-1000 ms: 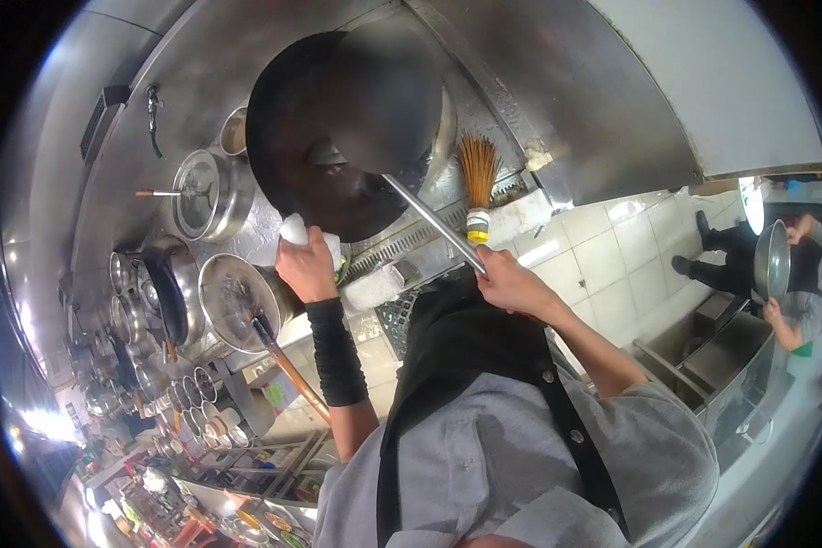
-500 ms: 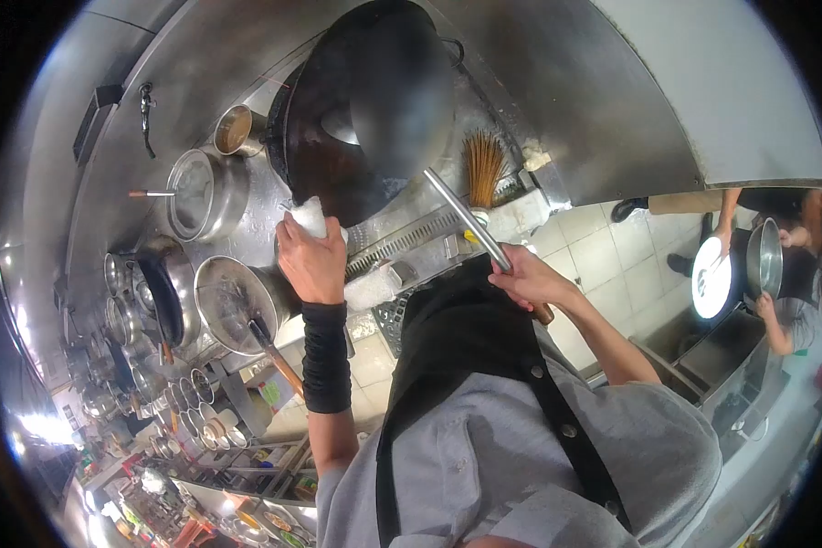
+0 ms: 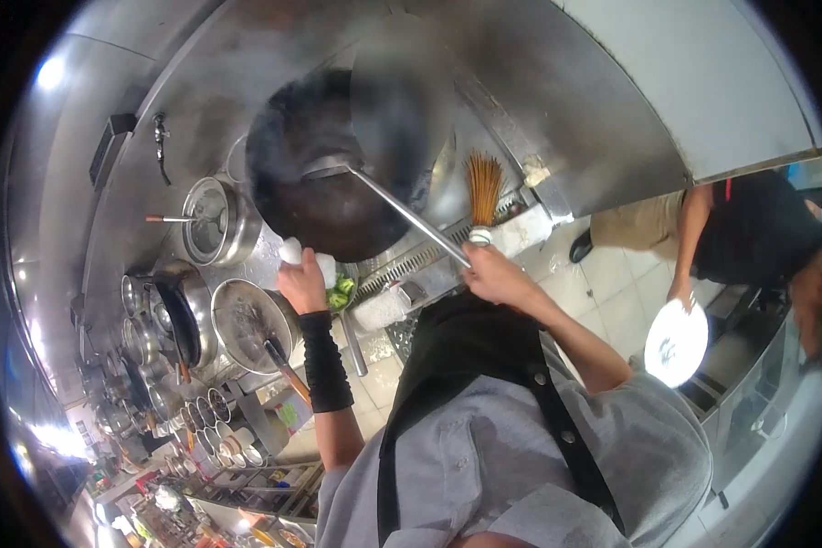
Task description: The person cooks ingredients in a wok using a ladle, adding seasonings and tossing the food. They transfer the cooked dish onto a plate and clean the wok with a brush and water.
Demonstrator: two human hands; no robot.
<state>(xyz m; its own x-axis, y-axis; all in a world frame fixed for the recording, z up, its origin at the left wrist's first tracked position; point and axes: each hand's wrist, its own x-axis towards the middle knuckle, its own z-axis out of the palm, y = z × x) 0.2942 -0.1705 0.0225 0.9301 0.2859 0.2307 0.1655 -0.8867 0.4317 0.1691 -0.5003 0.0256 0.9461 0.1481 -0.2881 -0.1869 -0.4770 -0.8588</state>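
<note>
My left hand is closed round a white cloth at the near left edge of a large dark wok. My right hand grips the metal handle of a long ladle, whose head lies inside the wok. Blur and haze hide the wok's upper right part. Just right of my left hand, some green vegetables show in a strainer or pan whose handle points toward me. A bamboo brush stands upright right of the wok, near my right hand.
Left of the wok are a lidded pot, a round strainer over a pot and several other pots and bowls. A tap is on the back wall. On the right, another person's hand holds a white plate.
The ladle's head has moved into the wok, and my right hand has moved up and left. The wok is tilted differently. Green vegetables now show beside my left hand. The other person has moved closer.
</note>
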